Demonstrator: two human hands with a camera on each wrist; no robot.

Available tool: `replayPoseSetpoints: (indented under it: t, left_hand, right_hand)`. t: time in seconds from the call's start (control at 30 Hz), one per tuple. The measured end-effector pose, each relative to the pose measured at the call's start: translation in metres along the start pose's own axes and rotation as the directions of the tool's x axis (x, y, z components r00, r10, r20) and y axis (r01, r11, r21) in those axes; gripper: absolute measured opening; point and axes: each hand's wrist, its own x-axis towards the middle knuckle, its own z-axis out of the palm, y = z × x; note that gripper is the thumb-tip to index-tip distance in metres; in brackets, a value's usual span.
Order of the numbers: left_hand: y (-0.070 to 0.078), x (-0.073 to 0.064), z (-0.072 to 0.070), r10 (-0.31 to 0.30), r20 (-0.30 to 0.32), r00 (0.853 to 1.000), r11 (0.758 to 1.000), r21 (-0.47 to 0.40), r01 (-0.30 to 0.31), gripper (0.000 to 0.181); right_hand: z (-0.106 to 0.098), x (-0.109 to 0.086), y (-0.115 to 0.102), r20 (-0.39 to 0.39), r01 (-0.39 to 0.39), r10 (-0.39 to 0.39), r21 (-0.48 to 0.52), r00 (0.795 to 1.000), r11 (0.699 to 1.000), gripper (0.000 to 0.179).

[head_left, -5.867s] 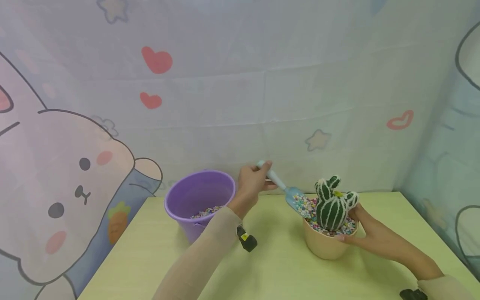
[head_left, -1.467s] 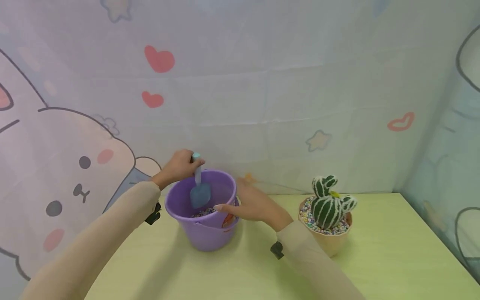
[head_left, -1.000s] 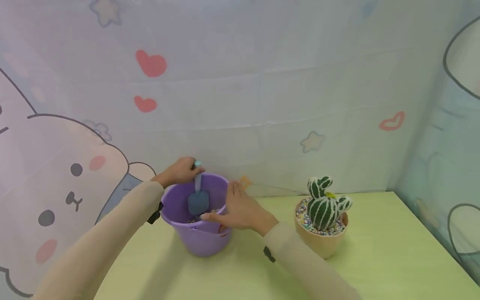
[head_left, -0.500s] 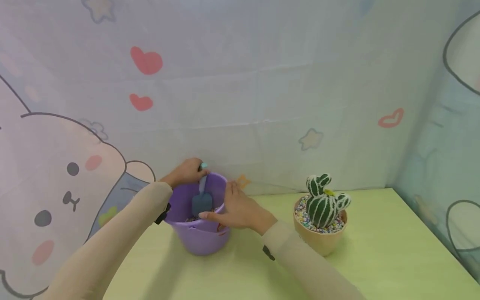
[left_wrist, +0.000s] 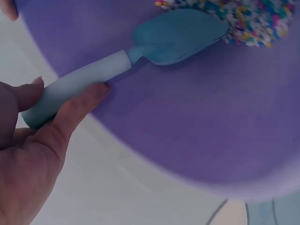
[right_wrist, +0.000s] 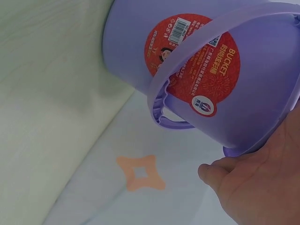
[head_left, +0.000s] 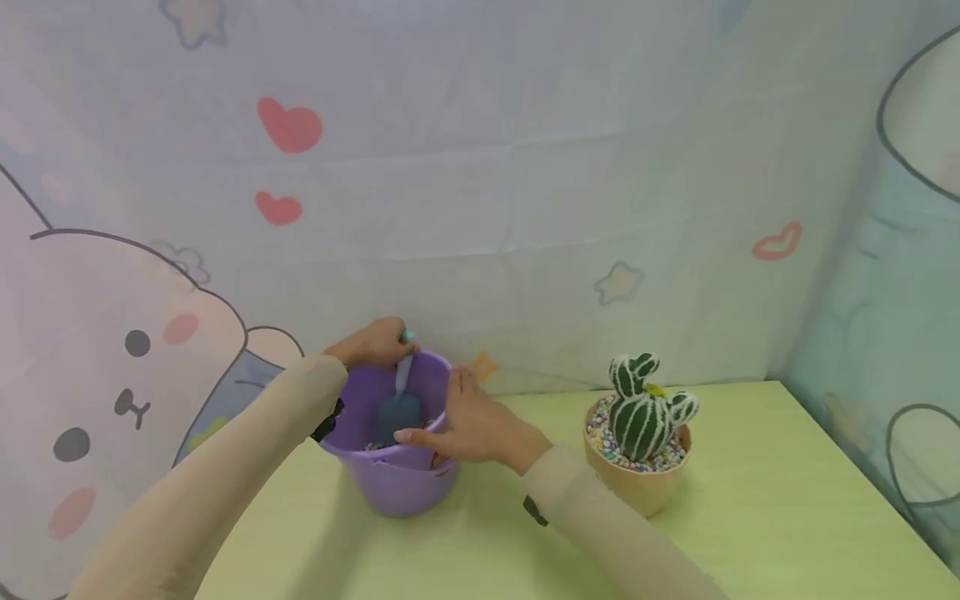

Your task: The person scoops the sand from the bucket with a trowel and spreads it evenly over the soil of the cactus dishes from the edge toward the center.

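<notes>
My left hand [head_left: 378, 342] grips the pale handle of a blue trowel [head_left: 400, 417], whose blade points down inside the purple bucket [head_left: 401, 487]. In the left wrist view the tip of the trowel [left_wrist: 180, 35] meets small multicoloured pebbles [left_wrist: 258, 21] at the bucket's bottom. My right hand [head_left: 480, 422] holds the bucket's right rim, thumb over the front edge and fingers along the outer side. From the right wrist, the bucket [right_wrist: 262, 84] shows a red label and its hanging handle.
A cream pot [head_left: 637, 487] with a knitted green-and-white cactus [head_left: 642, 421] in multicoloured pebbles stands at the right of the yellow-green table [head_left: 780, 500]. Behind the table hangs a printed cloth [head_left: 525, 208] with a rabbit and hearts.
Earlier, my left hand tipped pebbles from the trowel into the cactus pot while my right hand held that pot. Both hands have since moved left to the bucket, and the trowel has sunk lower inside.
</notes>
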Motion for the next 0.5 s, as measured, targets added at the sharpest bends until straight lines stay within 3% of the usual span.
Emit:
replayPoseSetpoints:
  t: [0.23,0.5]
  left_hand:
    - [0.005,0.004,0.007,-0.073,-0.024,0.997,0.995,-0.069,0.071,0.051]
    - [0.007,0.004,0.016,-0.123,0.041,0.992,0.977,-0.172,0.129,0.038]
  right_hand:
    - [-0.001,0.001,0.001,-0.003,-0.010,0.010,-0.018,1.000,1.000,0.136]
    - [-0.004,0.004,0.000,0.006,-0.001,0.001,0.006,1.000,1.000,0.135]
